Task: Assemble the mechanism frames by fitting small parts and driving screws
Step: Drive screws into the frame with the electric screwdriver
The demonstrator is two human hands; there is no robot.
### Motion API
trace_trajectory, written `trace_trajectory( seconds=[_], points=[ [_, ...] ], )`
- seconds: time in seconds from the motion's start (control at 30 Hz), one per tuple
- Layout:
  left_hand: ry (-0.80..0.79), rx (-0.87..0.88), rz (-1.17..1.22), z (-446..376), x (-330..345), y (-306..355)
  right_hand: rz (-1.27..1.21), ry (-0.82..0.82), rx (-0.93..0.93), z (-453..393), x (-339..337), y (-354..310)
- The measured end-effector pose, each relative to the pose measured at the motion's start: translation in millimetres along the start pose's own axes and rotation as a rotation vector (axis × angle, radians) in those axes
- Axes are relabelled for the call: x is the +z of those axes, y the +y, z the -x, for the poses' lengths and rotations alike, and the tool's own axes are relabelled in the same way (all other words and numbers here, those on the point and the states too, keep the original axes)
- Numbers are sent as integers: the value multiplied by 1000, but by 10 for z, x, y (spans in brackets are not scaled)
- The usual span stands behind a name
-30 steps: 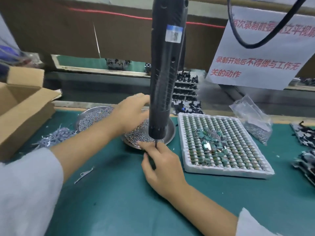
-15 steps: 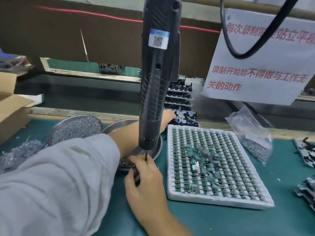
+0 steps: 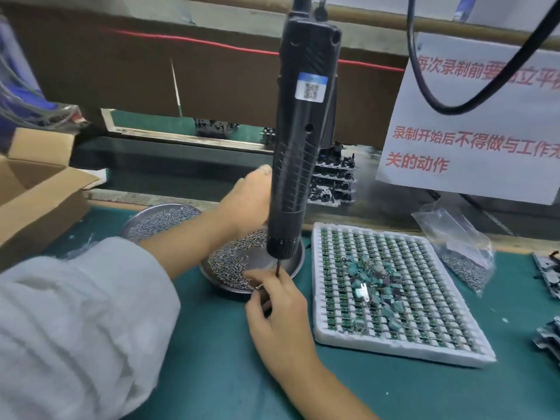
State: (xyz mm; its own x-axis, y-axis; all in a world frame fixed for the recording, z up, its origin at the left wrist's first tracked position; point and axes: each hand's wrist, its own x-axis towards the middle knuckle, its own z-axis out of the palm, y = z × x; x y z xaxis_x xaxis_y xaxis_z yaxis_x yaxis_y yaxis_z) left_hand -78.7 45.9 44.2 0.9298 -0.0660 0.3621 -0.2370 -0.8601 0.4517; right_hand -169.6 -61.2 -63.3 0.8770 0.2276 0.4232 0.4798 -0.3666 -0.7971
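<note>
Over the near dish of screws (image 3: 230, 262), the hanging electric screwdriver (image 3: 303, 140) is dangling almost upright, its thin bit (image 3: 278, 266) dipping toward the dish's right side. The right hand (image 3: 278, 316) is pinching at the bit's tip with thumb and forefinger drawn close together, apparently seating a screw there, though the screw itself is too small to make out. The left hand (image 3: 245, 201) is reaching past the screwdriver toward the stack of black mechanism frames (image 3: 335, 180) at the far edge of the bench; its fingertips are hidden behind the tool body, so whether it is gripping a frame cannot be told.

Compared with a second ago, the left hand is no longer resting over the screws: it has been travelling farther away, from the dish to the frame stack, while the right hand has been staying at the bit throughout. That suggests a screw is being loaded and the next frame fetched at the same time, so driving has probably not begun on this piece.

To the right, the white tray (image 3: 333, 338) of small green parts is lying untouched, with a loose heap of green parts (image 3: 375, 277) on top. A second dish of screws (image 3: 160, 216) is sitting far left, beside a cardboard box (image 3: 36, 192). More frames (image 3: 548, 274) are lying at the right edge.
</note>
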Motion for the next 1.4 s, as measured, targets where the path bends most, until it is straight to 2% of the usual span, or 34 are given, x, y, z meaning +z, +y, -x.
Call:
trace_trajectory(
  seconds=[0.1,0.2,0.27,0.43,0.5,0.57,0.63,0.73,0.87,1.07,1.2,1.3,1.4],
  points=[
    [89,-5,-41,160,-223,-147,-96,36,56,-12,-30,-20],
    [141,-58,-12,496,-536,-311,-304,82,155,-17,-50,-26],
    [173,-14,-5,762,-701,-401,-392,134,153,-3,-67,-41],
    [150,160,-68,1525,-812,-557,-403,424,-59,87,-150,-116],
    [111,220,-100,1844,-737,-616,-316,480,-206,116,-183,-176],
    [55,260,-131,2071,-619,-648,-132,403,-407,180,-215,-204],
    [-24,319,-196,2189,-500,-662,50,184,-531,260,-231,-210],
    [-94,410,-295,2212,-390,-708,322,-180,-617,345,-211,-200],
    [-134,421,-232,2181,-410,-858,582,-376,-653,338,-148,-174],
    [-58,149,-195,2062,-469,-1135,560,-389,-518,335,-116,-123],
    [8,198,-114,2002,-450,-1141,441,-310,-481,344,-118,-140],
    [198,204,-56,1935,-437,-986,208,-120,-461,338,-108,-215],
    [382,265,-16,1836,-329,-696,-56,-73,-216,328,-71,-300]
  ],
)
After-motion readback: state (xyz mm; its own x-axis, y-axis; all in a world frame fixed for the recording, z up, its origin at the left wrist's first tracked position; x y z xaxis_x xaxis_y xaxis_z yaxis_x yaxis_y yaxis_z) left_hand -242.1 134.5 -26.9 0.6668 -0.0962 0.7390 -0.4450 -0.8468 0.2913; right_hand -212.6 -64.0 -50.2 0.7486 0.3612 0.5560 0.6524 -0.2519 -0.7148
